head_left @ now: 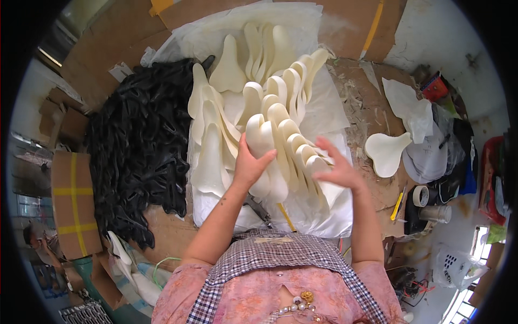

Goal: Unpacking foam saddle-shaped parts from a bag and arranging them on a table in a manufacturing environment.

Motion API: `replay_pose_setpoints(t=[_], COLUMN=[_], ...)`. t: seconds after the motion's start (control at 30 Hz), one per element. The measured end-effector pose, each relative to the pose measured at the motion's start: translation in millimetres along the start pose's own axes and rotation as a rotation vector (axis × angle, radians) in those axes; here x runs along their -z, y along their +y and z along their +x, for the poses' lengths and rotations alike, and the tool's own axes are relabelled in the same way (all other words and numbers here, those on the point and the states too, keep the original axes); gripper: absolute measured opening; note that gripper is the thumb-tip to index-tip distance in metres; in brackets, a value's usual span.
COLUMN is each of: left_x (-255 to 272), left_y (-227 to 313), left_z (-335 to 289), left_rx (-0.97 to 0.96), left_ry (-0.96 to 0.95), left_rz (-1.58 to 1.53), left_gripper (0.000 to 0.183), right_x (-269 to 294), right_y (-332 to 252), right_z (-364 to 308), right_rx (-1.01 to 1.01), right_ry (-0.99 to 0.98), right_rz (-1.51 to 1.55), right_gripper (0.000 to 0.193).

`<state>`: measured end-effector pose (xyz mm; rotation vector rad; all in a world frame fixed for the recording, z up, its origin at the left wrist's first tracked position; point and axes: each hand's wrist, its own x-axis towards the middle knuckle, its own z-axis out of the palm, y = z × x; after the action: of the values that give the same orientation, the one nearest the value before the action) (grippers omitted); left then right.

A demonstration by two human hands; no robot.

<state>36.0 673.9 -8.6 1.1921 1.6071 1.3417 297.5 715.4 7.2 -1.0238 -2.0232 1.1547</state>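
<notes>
Cream, saddle-shaped foam pads (pixel 291 135) stand on edge, packed in rows on a white sheet (pixel 334 216). My left hand (pixel 251 166) grips a foam pad (pixel 260 135) at the near left of the rows, thumb across its face; some fingers are hidden. At the rows' right side my right hand (pixel 343 170) is slightly blurred, fingers apart, close to the pads' edges and holding nothing. More foam pads (pixel 209 167) lean together at the left, and others (pixel 227 67) stand at the far end.
Left of the sheet lies a heap of black, glossy saddle-shaped pieces (pixel 140 140). A single cream pad (pixel 384 154) lies on cardboard at the right, near a yellow cutter (pixel 398 204) and a tape roll (pixel 420 196). A dark tool (pixel 259 210) rests near my apron.
</notes>
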Motion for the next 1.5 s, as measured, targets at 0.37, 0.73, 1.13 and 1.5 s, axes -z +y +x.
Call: replay_pose_setpoints(t=[0.37,0.73,1.13,1.5], left_x=[-8,-10,85,367], left_y=[-10,-18,-59,-120], left_z=[33,21,-43,-359], left_rx=[0.268,0.098,0.075,0.432], left_ry=[-0.334,-0.013,0.222,1.275], left_rz=[-0.312,0.138,-0.093,-0.144], left_gripper=[0.040,0.058,0.059,0.022], right_x=[-19,-37,-63,-278], right_y=[-54,-22,-43,-124], right_z=[-20,-46,-51,-36], right_rx=[-0.238,-0.332,0.017,0.613], right_ry=[0.318,0.370,0.596,-0.255], right_rz=[-0.453,-0.547,-0.575,-0.224], right_gripper=[0.064,0.090,0.076,0.035])
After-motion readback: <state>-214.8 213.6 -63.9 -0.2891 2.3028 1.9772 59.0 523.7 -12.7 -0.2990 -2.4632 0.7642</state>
